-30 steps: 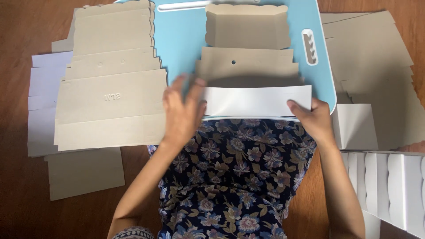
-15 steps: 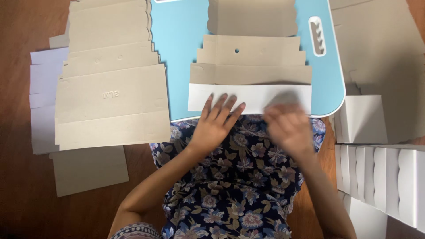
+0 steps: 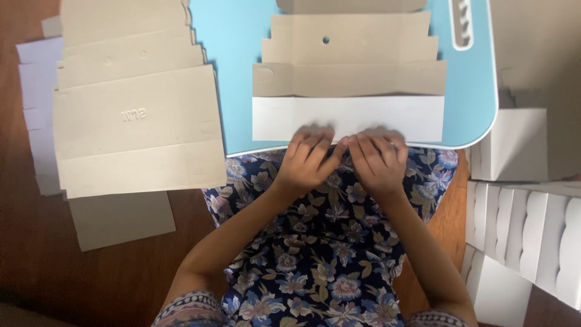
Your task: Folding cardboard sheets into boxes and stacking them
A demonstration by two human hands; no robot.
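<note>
Flat carton blank [image 3: 350, 91] lies on blue worktop [image 3: 233, 72], centre-top of frame, directly above both hands. Long axis runs left-right. White flap [image 3: 348, 116] nearest. Left hand [image 3: 307, 162], right hand [image 3: 378, 163] side by side, fingertips pressing flap's lower edge, gripping nothing; equally near.

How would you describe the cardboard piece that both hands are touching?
Find the light blue board on the lap. On it lies one flat carton blank under the left hand and right hand. Only its nearest flap is white; neighbouring stacks are plain brown.
</note>
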